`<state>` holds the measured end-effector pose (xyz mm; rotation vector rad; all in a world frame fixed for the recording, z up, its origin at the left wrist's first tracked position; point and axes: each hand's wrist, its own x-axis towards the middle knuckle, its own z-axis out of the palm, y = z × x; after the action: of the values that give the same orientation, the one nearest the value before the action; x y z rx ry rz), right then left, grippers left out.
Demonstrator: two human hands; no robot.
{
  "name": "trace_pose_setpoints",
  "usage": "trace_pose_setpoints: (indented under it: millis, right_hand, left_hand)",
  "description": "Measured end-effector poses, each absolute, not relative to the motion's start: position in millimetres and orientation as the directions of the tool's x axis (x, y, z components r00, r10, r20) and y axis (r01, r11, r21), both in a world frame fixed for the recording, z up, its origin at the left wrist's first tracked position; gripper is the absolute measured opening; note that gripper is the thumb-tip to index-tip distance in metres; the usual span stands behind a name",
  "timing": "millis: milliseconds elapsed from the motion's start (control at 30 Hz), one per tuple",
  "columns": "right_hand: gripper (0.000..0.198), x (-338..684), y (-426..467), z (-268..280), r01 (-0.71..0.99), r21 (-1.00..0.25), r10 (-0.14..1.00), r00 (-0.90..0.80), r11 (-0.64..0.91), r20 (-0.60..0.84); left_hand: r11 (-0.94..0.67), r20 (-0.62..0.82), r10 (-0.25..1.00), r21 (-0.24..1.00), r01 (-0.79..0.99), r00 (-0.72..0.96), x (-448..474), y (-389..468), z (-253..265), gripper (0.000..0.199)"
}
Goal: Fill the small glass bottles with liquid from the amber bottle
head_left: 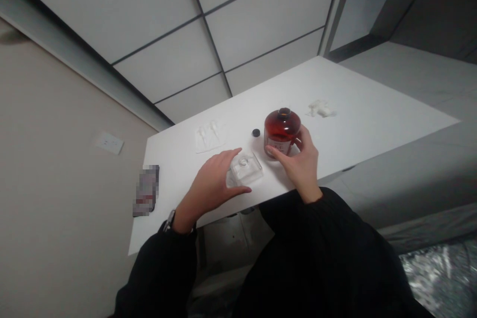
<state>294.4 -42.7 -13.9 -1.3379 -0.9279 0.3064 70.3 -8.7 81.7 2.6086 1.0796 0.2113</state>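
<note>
A translucent red, round-shouldered bottle with a pale label (282, 128) is near the middle of the white table (365, 104). At the left end lies a dark, blurred rectangular object (146, 191); farther right, two small pale objects (214, 129) lie on a whitish sheet (205, 148). The left hand (212, 179) curves its fingers around a clear, squarish bottle (248, 169); I cannot tell whether they press it. A round black cap (256, 132) lies just left of the red bottle, which the right hand (301, 161) grasps in its fingers. A crumpled white tissue (321, 108) lies to the far right.

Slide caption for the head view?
Right hand holding an open amber bottle, left hand curved around a clear container, at a white table.
</note>
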Motion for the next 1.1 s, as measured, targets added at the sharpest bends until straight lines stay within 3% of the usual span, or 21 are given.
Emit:
trace_pose_setpoints:
  millis: [67, 233, 500, 633, 700, 767, 833, 900, 1000, 1100]
  right_hand:
    - [0.079, 294.4, -42.7, -15.7, 0.313, -0.914, 0.679, 0.615, 0.257, 0.401]
    - [0.081, 295.1, -43.6, -19.2, 0.358, -0.901, 0.706, 0.571, 0.247, 0.42]
    - [0.077, 293.6, -44.7, -20.1, 0.466, -0.843, 0.718, 0.486, 0.269, 0.498]
    - [0.076, 294.2, -44.7, -19.9, 0.54, -0.793, 0.716, 0.431, 0.283, 0.549]
    - [0.076, 294.7, -44.8, -19.8, 0.584, -0.758, 0.713, 0.397, 0.289, 0.578]
    - [0.074, 294.5, -45.5, -19.0, 0.642, -0.712, 0.706, 0.362, 0.285, 0.609]
    - [0.069, 293.6, -47.0, -16.9, 0.701, -0.659, 0.703, 0.324, 0.271, 0.634]
    - [0.065, 292.6, -49.3, -13.3, 0.747, -0.613, 0.707, 0.288, 0.256, 0.646]
    - [0.07, 291.2, -52.8, -6.0, 0.793, -0.558, 0.726, 0.232, 0.243, 0.647]
    - [0.076, 288.9, -54.8, 0.3, 0.823, -0.52, 0.734, 0.206, 0.228, 0.647]
  left_hand:
    - [-0.664, 0.075, 0.732, 0.298, 0.685, 0.677, 67.9, -16.1, 71.8, 0.092]
    - [-0.632, 0.184, 0.773, 0.298, 0.715, 0.607, 67.4, -16.8, 55.5, 0.076]
    - [-0.656, 0.172, 0.75, 0.318, 0.684, 0.639, 51.8, 0.6, 57.1, 0.081]
    - [-0.724, 0.358, 0.689, 0.38, 0.575, 0.631, 34.3, 12.6, 62.3, 0.089]
    - [-0.702, 0.516, 0.711, 0.481, 0.525, 0.478, 23.3, 30.3, 62.2, 0.069]
    - [-0.62, 0.615, 0.763, 0.614, 0.487, 0.196, 11.6, 56.4, 55.4, 0.047]
    - [-0.545, 0.641, 0.765, 0.699, 0.464, -0.067, 0.5, 84.9, 41.3, 0.039]
    - [-0.429, 0.582, 0.78, 0.767, 0.478, -0.233, -8.3, 107.8, 23.8, 0.045]
    - [-0.272, 0.447, 0.847, 0.829, 0.488, -0.287, -14.5, 122.2, 3.3, 0.059]
    - [-0.264, 0.399, 0.885, 0.855, 0.446, -0.241, -13.0, 119.8, -2.3, 0.065]
